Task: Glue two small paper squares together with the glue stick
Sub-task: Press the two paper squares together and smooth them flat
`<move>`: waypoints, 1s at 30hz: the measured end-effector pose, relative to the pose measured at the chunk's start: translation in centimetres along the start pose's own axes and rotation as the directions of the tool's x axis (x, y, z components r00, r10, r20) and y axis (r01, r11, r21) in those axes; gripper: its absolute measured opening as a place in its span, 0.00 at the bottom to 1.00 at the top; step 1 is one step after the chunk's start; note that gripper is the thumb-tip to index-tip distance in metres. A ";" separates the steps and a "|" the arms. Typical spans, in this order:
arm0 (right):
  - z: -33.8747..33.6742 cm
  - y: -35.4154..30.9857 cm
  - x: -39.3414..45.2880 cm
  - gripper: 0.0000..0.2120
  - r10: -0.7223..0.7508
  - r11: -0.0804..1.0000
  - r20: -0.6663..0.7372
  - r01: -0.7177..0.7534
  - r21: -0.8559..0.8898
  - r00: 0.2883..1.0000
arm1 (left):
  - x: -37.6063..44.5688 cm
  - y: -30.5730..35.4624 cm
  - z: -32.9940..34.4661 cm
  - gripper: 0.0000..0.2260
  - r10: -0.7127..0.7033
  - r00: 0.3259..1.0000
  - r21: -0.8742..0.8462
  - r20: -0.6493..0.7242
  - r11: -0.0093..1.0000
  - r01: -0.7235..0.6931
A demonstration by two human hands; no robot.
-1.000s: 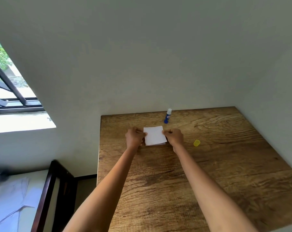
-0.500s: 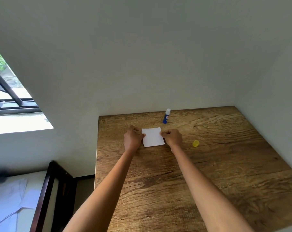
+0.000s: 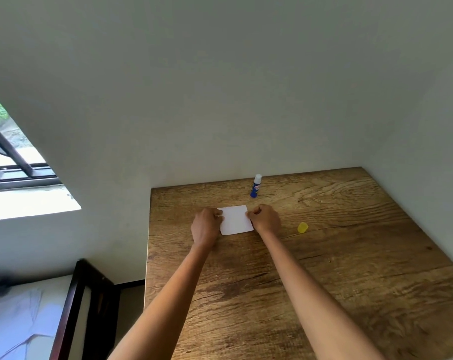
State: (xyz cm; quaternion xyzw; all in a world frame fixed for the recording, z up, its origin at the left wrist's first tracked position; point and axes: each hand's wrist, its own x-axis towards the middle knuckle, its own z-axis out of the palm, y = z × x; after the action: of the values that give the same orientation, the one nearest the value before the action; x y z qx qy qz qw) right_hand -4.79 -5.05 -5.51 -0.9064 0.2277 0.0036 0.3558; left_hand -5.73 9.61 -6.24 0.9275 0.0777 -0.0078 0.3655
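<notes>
A white paper square (image 3: 235, 220) lies flat on the wooden table (image 3: 324, 268); only one layer shows from above. My left hand (image 3: 206, 226) pinches its left edge and my right hand (image 3: 264, 219) pinches its right edge, fingers curled. Behind the paper, near the wall, an uncapped blue glue stick (image 3: 255, 186) stands upright. Its yellow cap (image 3: 302, 227) rests on the table to the right of my right hand.
The table sits in a corner, with walls at its back and right. Its left edge drops to the floor, where a dark wooden bed frame (image 3: 76, 302) with white sheets stands. A window (image 3: 10, 162) is at the far left.
One second ago the paper showed a lifted lower layer at its front edge; it now lies flat as one square. Both hands stay on its sides.
</notes>
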 end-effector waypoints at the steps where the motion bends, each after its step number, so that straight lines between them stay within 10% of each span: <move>1: 0.1 0.0 0.0 0.08 -0.001 1.000 -0.002 0.001 -0.002 1.000 | -0.1 0.0 0.0 0.11 0.022 1.000 0.060 0.004 0.998 -0.022; 6: 0.3 0.2 -0.5 0.09 -0.056 0.998 -0.063 0.057 0.003 0.996 | -1.2 -1.0 0.4 0.12 0.204 0.979 0.332 0.028 0.921 -0.202; 9: 0.9 0.6 -2.2 0.11 -0.333 0.942 -0.207 0.313 -0.123 0.920 | -1.6 -1.4 0.7 0.13 0.252 0.966 0.425 0.057 0.869 -0.252; 12: 2.3 0.7 -3.5 0.18 -0.550 0.774 0.051 0.532 -0.344 0.834 | -1.8 -1.2 0.6 0.15 0.270 0.960 0.455 0.080 0.847 -0.276; 16: 3.1 0.7 -3.2 0.22 -0.471 0.753 0.244 0.530 -0.390 0.848 | -2.1 -1.2 0.3 0.15 0.268 0.960 0.458 0.079 0.846 -0.274; 30: 2.5 2.4 -4.4 0.28 -0.441 0.825 0.052 0.428 -0.368 0.896 | -2.8 -1.3 0.6 0.19 0.269 0.960 0.490 0.074 0.829 -0.270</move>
State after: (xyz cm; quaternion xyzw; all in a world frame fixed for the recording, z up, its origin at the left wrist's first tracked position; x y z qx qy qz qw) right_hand -9.33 -3.20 -8.18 -0.9847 0.0168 -0.0506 0.1658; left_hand -8.67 9.69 -7.35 0.9916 -0.0590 0.0233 0.1130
